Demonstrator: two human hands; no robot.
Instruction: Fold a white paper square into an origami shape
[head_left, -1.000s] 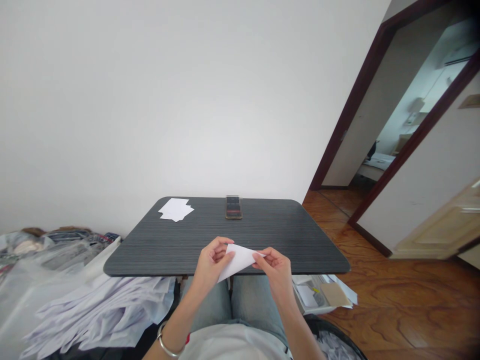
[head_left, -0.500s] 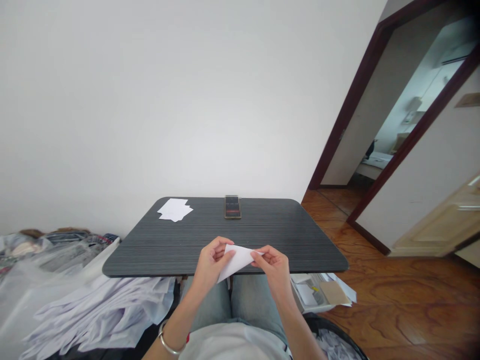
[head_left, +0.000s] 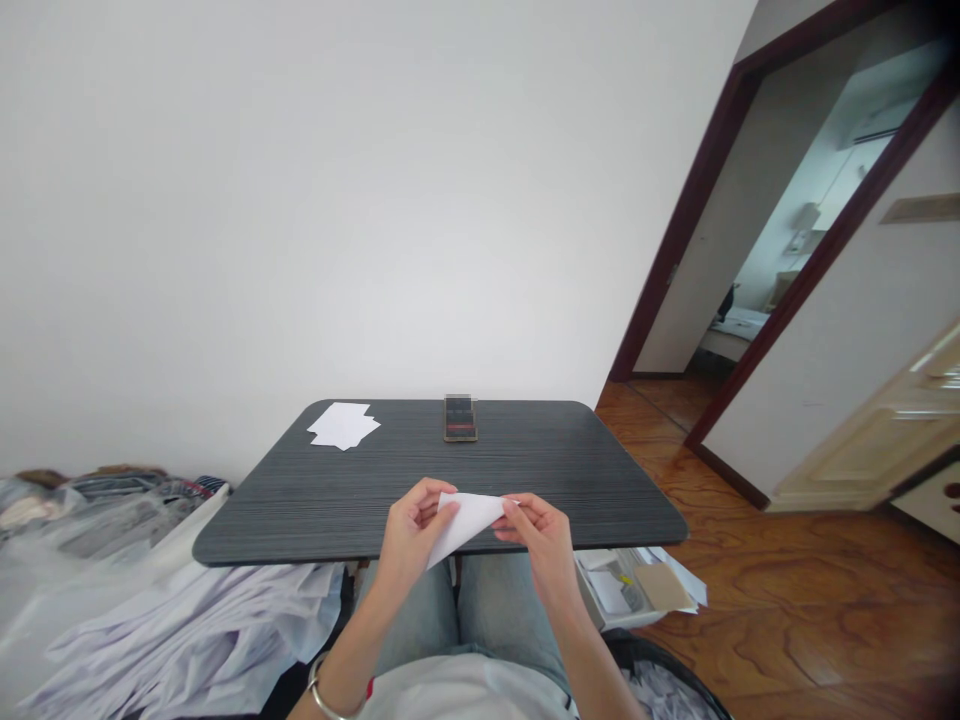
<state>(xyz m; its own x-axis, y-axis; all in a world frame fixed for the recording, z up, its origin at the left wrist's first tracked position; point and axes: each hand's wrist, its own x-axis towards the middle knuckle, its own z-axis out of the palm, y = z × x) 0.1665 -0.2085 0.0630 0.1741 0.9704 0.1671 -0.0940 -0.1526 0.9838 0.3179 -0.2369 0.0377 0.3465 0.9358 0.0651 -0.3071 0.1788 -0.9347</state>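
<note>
A folded piece of white paper (head_left: 466, 518), roughly triangular, is held between both hands above the near edge of the dark table (head_left: 420, 470). My left hand (head_left: 414, 530) pinches its left side with the thumb on top. At the paper's right tip, my right hand (head_left: 536, 530) closes thumb and fingers on it. Several white paper pieces (head_left: 343, 425) lie overlapped at the table's far left. A phone (head_left: 460, 418) rests near the back edge, at the middle.
White cloth (head_left: 195, 640) is heaped at the lower left, beside plastic-covered clothes (head_left: 112, 510). To the right under the table stands a box (head_left: 616, 590) of papers, with a dark-rimmed bin (head_left: 667, 680) nearer me. A doorway (head_left: 697, 220) opens at the right.
The view has shifted slightly to the right. Both hands keep hold of the paper, and its top edge now lies a little flatter.
</note>
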